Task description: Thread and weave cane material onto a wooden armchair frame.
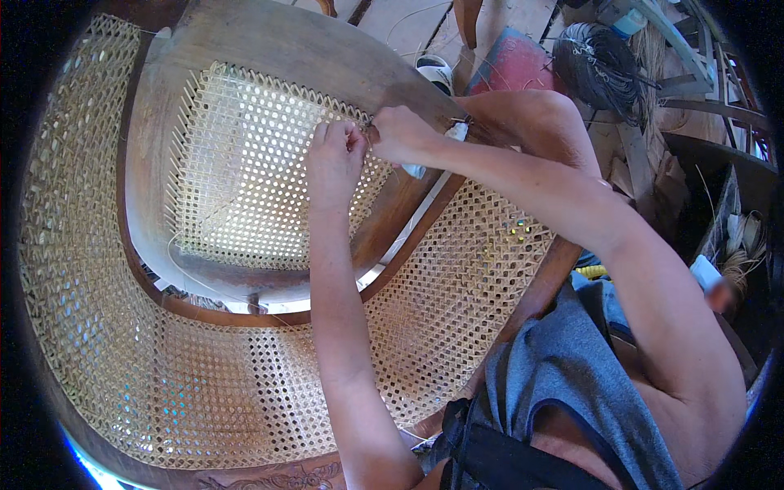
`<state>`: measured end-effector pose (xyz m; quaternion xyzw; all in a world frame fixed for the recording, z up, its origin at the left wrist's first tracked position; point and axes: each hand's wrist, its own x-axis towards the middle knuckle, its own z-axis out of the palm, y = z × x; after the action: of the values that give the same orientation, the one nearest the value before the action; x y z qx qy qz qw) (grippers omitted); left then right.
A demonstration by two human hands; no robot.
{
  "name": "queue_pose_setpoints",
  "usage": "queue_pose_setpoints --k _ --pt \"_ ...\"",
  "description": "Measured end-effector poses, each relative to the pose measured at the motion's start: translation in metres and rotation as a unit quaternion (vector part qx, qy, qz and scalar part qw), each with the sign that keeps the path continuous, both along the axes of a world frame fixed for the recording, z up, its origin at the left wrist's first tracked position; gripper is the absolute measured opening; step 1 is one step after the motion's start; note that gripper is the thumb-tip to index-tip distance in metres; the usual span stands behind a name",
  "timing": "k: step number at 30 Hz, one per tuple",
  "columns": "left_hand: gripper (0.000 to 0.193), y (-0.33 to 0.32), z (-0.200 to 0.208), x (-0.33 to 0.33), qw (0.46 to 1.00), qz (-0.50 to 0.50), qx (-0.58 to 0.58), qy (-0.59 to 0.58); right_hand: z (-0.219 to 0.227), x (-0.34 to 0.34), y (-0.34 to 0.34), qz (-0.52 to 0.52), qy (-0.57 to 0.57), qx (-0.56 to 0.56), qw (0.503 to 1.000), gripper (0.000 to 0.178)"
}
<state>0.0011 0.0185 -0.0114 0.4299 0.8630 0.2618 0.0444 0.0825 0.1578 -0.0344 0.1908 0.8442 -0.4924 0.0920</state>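
Observation:
A wooden chair seat (245, 33) holds a pale woven cane panel (245, 155) with many small holes. Short cane ends stick out along the panel's left edge. Over its upper right part, my left hand (336, 155) is closed, thumb and fingers pinched together. Just beside it my right hand (400, 135) is also closed, its fingertips close to the left hand's at the panel's edge. Whatever lies between the fingertips is too small to make out. A loose cane strand (184, 269) curves off the panel's lower left corner.
A curved cane backrest (220, 384) with wooden rails wraps around the seat's left and near sides. Beyond my right hand are a white cup (435, 72), a red box-like object (518, 65) and a dark coil of strands (600, 61). Wooden pieces (686, 82) clutter the far right.

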Motion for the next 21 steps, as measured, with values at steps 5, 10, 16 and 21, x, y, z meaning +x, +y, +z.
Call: queue_pose_setpoints --k 5,10,16,21 --pt "0.012 -0.004 0.003 -0.001 0.997 -0.032 -0.052 0.037 -0.004 0.0 -0.012 -0.052 0.037 0.026 0.998 0.024" --pt "0.008 0.008 0.01 -0.002 0.995 -0.042 -0.082 0.05 -0.005 0.001 0.003 -0.016 0.009 -0.039 0.999 0.024" --pt "0.01 0.003 0.009 0.005 0.998 -0.021 -0.059 0.033 0.003 -0.008 0.009 0.048 -0.042 -0.026 0.998 0.038" --pt "0.015 -0.004 -0.008 0.01 0.999 0.046 -0.005 0.015 0.005 0.01 0.022 0.097 -0.026 0.091 0.991 0.043"
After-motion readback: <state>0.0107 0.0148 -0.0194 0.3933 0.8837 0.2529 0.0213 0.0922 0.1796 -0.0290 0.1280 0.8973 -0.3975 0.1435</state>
